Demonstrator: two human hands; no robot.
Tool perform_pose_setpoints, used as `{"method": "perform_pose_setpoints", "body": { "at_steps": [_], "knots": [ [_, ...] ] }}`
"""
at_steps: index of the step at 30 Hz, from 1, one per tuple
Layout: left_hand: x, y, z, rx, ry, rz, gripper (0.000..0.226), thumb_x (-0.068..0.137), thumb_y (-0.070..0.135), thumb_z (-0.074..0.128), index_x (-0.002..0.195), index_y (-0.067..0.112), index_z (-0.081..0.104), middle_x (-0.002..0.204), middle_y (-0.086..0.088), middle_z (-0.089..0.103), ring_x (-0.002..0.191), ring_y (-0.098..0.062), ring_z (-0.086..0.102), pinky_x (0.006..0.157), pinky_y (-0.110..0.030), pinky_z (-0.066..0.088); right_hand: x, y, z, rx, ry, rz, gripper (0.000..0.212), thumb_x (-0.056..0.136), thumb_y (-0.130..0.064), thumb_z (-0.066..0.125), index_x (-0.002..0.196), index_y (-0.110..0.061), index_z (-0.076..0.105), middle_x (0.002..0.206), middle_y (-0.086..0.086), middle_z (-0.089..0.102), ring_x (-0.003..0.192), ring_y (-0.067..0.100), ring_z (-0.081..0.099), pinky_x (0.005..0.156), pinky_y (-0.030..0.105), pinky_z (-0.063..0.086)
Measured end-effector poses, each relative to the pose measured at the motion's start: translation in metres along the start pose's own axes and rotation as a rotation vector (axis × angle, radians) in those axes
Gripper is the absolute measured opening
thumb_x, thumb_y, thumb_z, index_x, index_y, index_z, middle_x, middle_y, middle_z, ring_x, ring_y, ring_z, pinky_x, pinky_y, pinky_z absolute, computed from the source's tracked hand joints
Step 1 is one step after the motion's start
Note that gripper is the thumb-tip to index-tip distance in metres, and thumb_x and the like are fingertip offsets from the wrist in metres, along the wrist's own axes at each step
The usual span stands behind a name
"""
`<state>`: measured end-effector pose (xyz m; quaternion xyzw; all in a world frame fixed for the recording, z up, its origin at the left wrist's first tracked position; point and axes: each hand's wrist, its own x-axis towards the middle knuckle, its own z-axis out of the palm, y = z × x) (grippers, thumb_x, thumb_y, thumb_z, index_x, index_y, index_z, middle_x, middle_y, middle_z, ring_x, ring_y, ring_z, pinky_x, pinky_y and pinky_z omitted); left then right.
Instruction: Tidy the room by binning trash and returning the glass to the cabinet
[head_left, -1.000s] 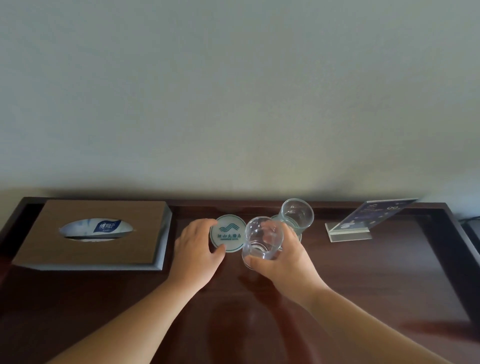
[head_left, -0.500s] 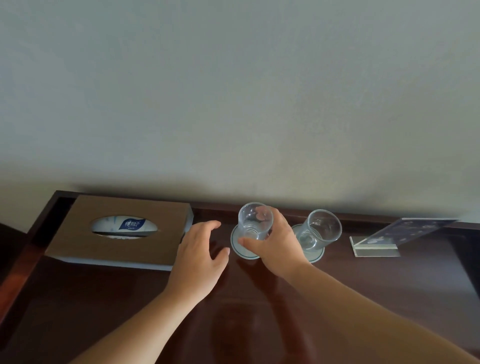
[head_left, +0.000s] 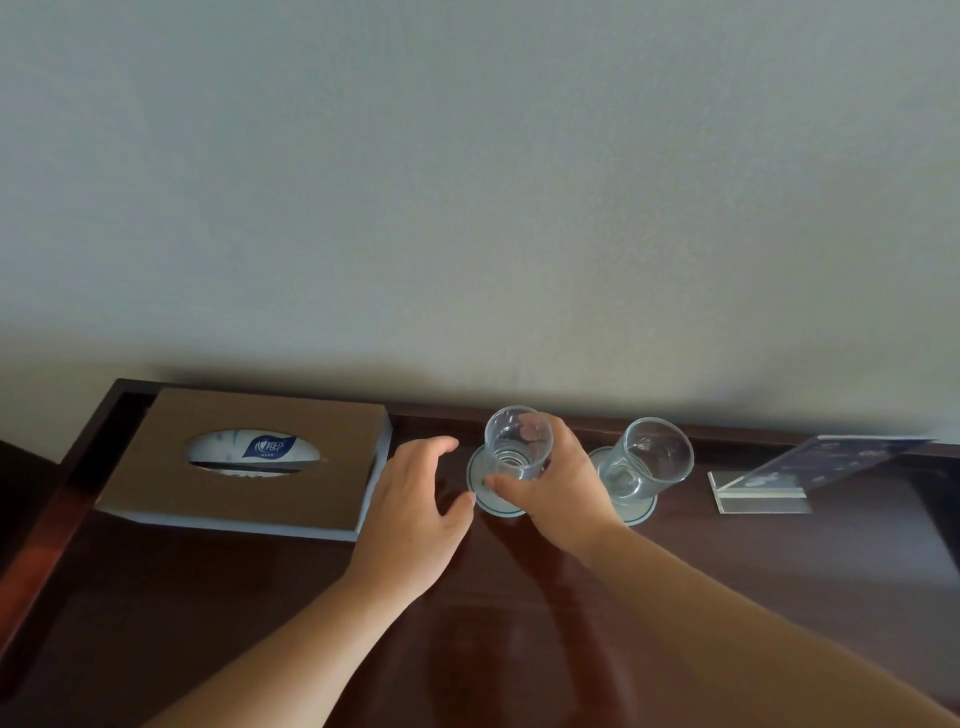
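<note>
The right hand (head_left: 550, 493) grips the glass (head_left: 517, 441), on or just above its coaster (head_left: 480, 493) on the dark cabinet top (head_left: 519, 649), the left hand (head_left: 415, 509) is relaxed and holds nothing, and a careless pull-away could knock the second glass (head_left: 649, 462) nearby.

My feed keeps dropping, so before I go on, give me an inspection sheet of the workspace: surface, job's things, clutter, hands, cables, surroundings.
Surface: dark glossy wooden top with a raised rim, set against the wall.
Job's things: glass upright on a round coaster; no trash or bin seen.
Clutter: second glass on a second coaster; tissue box; sign stand.
Hands: right hand grips the glass; left hand is open beside the coaster, holding nothing.
Cables: nothing seen.
Surroundings: plain pale wall.
</note>
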<state>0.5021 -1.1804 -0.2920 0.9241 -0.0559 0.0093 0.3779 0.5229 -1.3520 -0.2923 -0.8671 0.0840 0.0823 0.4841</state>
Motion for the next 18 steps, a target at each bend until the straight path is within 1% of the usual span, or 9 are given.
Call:
{"method": "perform_pose_setpoints", "body": {
  "at_steps": [5,10,14,16,18],
  "knots": [
    [0.0,0.0,0.001,0.003,0.013,0.006,0.049,0.082,0.025,0.066,0.128,0.024,0.049,0.123,0.016,0.048,0.121,-0.001,0.043,0.1,-0.018,0.031,-0.001,0.002,0.0,0.006,-0.007,-0.004,0.067,0.065,-0.037,0.079,0.123,-0.035,0.046,0.121,-0.014,0.05,0.109,0.004,0.051,0.094,0.03,0.046],
    [-0.001,0.002,-0.001,0.004,0.017,0.013,0.049,0.082,0.024,0.066,0.128,0.025,0.049,0.123,0.017,0.048,0.121,-0.001,0.042,0.099,-0.016,0.029,-0.003,0.001,0.0,0.012,-0.012,0.001,0.071,0.064,-0.036,0.079,0.126,-0.036,0.044,0.124,-0.013,0.048,0.111,0.003,0.049,0.096,0.03,0.045],
    [-0.001,0.001,-0.002,0.003,0.015,0.012,0.049,0.082,0.024,0.067,0.127,0.024,0.049,0.12,0.019,0.047,0.12,0.0,0.042,0.097,-0.013,0.027,-0.007,0.0,-0.004,0.018,-0.046,0.006,0.073,0.067,-0.034,0.08,0.127,-0.038,0.039,0.122,-0.014,0.045,0.113,0.004,0.047,0.094,0.026,0.042],
    [-0.002,0.002,-0.003,0.005,0.024,0.023,0.049,0.082,0.024,0.067,0.128,0.024,0.049,0.12,0.018,0.047,0.119,0.0,0.042,0.095,-0.01,0.025,-0.011,-0.001,-0.007,0.004,-0.049,0.017,0.074,0.067,-0.036,0.08,0.127,-0.04,0.038,0.123,-0.014,0.044,0.11,0.003,0.048,0.09,0.023,0.041],
    [-0.003,0.002,-0.004,-0.012,0.036,0.018,0.049,0.082,0.024,0.067,0.128,0.024,0.049,0.121,0.017,0.048,0.119,0.0,0.041,0.094,-0.01,0.025,-0.014,-0.002,-0.01,0.009,-0.039,0.026,0.074,0.066,-0.039,0.079,0.128,-0.041,0.037,0.126,-0.014,0.044,0.109,0.001,0.048,0.087,0.021,0.041]
  ]
}}
